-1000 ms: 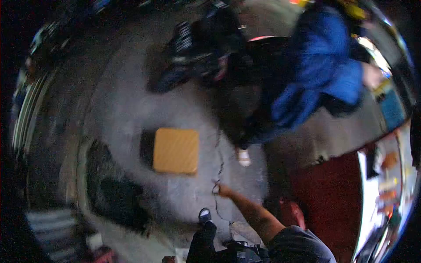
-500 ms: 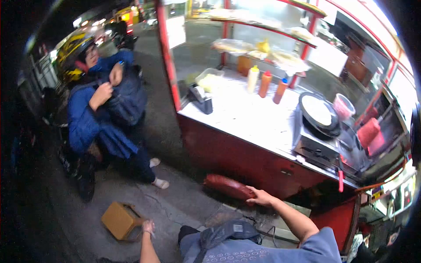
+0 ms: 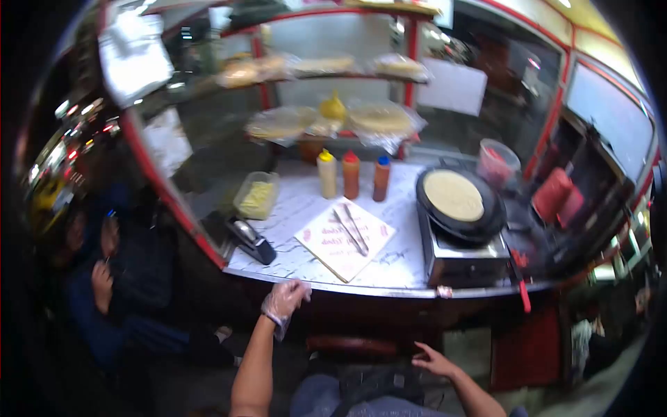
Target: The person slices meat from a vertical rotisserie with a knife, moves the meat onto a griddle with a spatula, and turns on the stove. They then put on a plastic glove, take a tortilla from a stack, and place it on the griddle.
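My left hand, in a clear plastic glove, hovers just in front of the counter's front edge, below the black tape dispenser. Its fingers are loosely curled together and nothing shows in them. Lower down on the right, my right hand is bare with fingers spread, near the red stool and apart from it. On the counter metal tongs lie across a square stack of white printed wrapping paper. A round flatbread lies on a black pan over the stove.
Three squeeze bottles, white, orange and brown-red, stand behind the paper. A tub of shredded food is at left. Shelves hold bagged flatbreads. A red-handled utensil overhangs the edge. Someone in dark blue sits at left.
The view has swung left to right onto the counter. My left hand has left the brown stool and risen near the counter. My right hand has let go of the red stool.
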